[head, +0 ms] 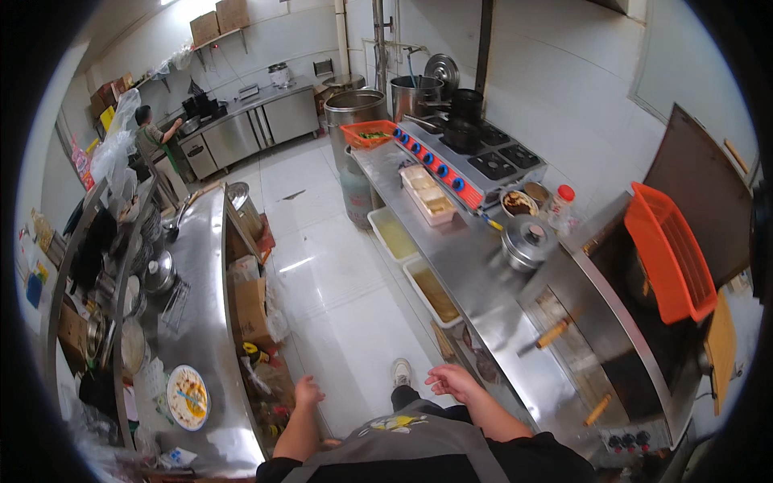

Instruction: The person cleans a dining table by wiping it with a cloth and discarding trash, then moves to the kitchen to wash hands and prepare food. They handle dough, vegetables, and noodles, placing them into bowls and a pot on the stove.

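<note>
My left hand (309, 391) hangs over the floor beside the left steel counter (208, 290), its fingers loosely curled and holding nothing. On that counter, the nearest thing to it is a white bowl (188, 398) with orange-yellow residue and a blue utensil inside. My right hand (452, 382), also without anything in it, is near the front edge of the right steel counter (459, 265), fingers apart. Two wooden-handled tools, one handle (552, 333) farther off and another handle (598, 410) nearer, lie at the griddle on that side. A lidded metal pot (528, 241) stands beyond them.
A white-tiled aisle (326, 259) runs ahead between the counters. Along the right are a multi-burner gas stove (471, 157), a tray of pale blocks (427, 196), an orange basket (670, 259) and a gas cylinder (357, 192). A person (158, 145) stands at the far left counter.
</note>
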{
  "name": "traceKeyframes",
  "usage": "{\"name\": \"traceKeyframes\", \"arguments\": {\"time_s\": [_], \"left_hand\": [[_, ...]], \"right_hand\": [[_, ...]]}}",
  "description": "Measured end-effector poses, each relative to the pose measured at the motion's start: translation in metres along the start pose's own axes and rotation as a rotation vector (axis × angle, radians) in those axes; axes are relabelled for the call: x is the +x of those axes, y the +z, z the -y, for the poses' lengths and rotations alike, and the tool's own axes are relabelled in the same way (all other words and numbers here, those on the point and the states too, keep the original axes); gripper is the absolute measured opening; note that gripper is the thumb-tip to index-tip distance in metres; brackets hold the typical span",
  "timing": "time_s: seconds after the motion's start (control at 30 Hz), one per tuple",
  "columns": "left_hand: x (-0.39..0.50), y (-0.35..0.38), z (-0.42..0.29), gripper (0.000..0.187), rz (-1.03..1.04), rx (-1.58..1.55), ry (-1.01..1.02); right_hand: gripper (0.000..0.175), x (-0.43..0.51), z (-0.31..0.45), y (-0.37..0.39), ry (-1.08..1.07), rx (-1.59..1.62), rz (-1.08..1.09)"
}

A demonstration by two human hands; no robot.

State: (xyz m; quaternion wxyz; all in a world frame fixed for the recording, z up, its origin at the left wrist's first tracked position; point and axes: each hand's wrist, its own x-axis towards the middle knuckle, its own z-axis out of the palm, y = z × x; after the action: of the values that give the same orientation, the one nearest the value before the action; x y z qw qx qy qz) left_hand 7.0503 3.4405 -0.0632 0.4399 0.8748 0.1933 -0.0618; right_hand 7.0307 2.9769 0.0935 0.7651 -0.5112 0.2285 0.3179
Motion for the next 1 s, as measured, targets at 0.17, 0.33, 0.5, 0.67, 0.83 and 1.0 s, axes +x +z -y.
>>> {"name": "traceKeyframes", "arguments": {"time_s": [0.17, 0.33, 0.5, 0.67, 0.83, 1.0], "left_hand": [[0.052, -0.027, 0.033, 0.027, 0.017, 0.273, -0.314], [0.069, -0.063, 0.022, 0.022, -0.011, 0.187, -0.545], [0.141, -0.076, 0.005, 0.021, 0.013, 0.192, -0.612], [0.275, -0.087, -0.013, 0.027, 0.121, 0.25, -0.525], [0.472, -0.118, -0.048, 0.035, 0.262, 0.416, -0.228], [0.684, -0.147, -0.142, 0.044, 0.268, 0.566, 0.279]], "right_hand": [[0.019, 0.114, 0.076, 0.008, 0.044, -0.043, -0.018], [0.016, 0.229, 0.207, 0.07, -0.024, -0.196, 0.071], [0.023, 0.312, 0.325, 0.149, -0.141, -0.3, 0.157], [0.028, 0.396, 0.395, 0.183, -0.212, -0.32, 0.097], [0.023, 0.448, 0.449, 0.172, -0.237, -0.108, -0.046], [0.023, 0.464, 0.499, 0.145, -0.394, 0.145, -0.267]]}}
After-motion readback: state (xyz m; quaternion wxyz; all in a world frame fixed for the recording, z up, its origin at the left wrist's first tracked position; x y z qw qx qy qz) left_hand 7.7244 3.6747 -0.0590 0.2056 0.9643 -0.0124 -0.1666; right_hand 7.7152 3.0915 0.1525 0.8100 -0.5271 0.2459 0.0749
